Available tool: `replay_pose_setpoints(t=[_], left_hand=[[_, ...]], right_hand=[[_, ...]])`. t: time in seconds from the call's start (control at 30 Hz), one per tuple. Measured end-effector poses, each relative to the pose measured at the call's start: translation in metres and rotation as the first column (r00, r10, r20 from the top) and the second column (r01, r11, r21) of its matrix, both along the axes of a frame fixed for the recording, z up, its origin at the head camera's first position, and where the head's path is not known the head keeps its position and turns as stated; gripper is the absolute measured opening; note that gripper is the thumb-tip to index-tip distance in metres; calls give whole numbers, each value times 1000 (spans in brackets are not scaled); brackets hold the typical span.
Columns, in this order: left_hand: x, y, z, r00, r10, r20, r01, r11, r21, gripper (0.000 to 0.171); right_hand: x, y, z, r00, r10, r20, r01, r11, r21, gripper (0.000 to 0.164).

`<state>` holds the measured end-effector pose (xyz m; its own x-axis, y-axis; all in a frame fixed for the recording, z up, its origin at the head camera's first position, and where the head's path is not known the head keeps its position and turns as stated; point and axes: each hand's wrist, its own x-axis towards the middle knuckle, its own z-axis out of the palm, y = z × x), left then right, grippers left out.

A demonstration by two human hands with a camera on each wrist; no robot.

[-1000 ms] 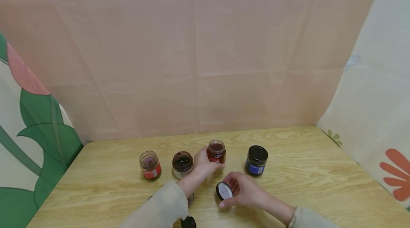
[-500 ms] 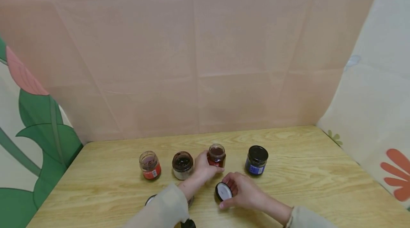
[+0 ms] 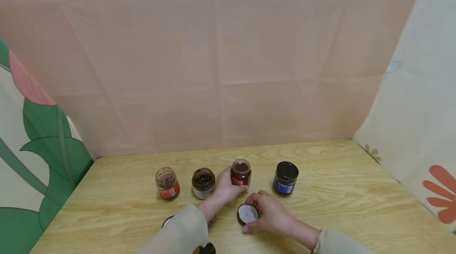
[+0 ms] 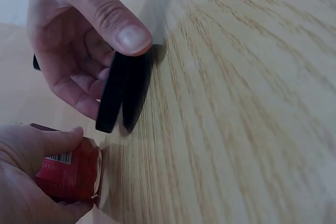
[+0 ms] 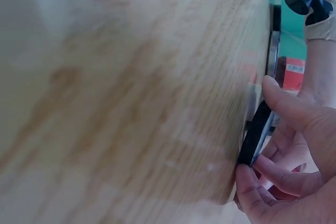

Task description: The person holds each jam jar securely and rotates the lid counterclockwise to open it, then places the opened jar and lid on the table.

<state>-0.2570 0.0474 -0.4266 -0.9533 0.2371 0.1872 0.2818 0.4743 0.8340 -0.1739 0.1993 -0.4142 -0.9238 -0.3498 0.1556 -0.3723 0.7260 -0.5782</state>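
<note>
My left hand [image 3: 227, 186] grips a small open glass jar [image 3: 240, 171] with dark red contents. Its red label [image 4: 60, 177] and a barcode show in the left wrist view, where the jar stands on the wood or just over it. Closer to me, my right hand [image 3: 272, 212] pinches a round black lid [image 3: 247, 214] by the rim, white inside facing up. The lid [image 5: 255, 135] is tilted in the right wrist view, very near the tabletop; whether its lower edge touches, I cannot tell.
Left of the held jar stand an open dark-filled jar [image 3: 203, 184] and an open red-labelled jar [image 3: 167, 183]. A lidded blue-labelled jar [image 3: 285, 178] stands right. Another lid [image 3: 166, 221] is partly hidden by my left sleeve. The wooden table [image 3: 338, 190] meets a pink backdrop [image 3: 221, 67].
My right hand has tipped the lid from steeply slanted to nearly flat, shifting it slightly left. The jar in my left hand has come a little lower and nearer.
</note>
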Motion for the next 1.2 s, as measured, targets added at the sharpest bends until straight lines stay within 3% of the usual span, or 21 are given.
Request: replay_pose_setpoints(t=[0.27,0.77,1.2], left_hand=[[-3,-1,-3,1000,-24,2,24,1000,-20,56],[-4,-6,0,997,-78,25,79,996,-36,59],[5,-1,4,999,29,22,-28,998,-56,66]], right_hand=[[-2,-4,-3,1000,19,-20,-19,1000,22,57],[-5,-12,1,999,-50,9,49,998,39,57],[1,1,7,999,30,11,-30,999,37,60]])
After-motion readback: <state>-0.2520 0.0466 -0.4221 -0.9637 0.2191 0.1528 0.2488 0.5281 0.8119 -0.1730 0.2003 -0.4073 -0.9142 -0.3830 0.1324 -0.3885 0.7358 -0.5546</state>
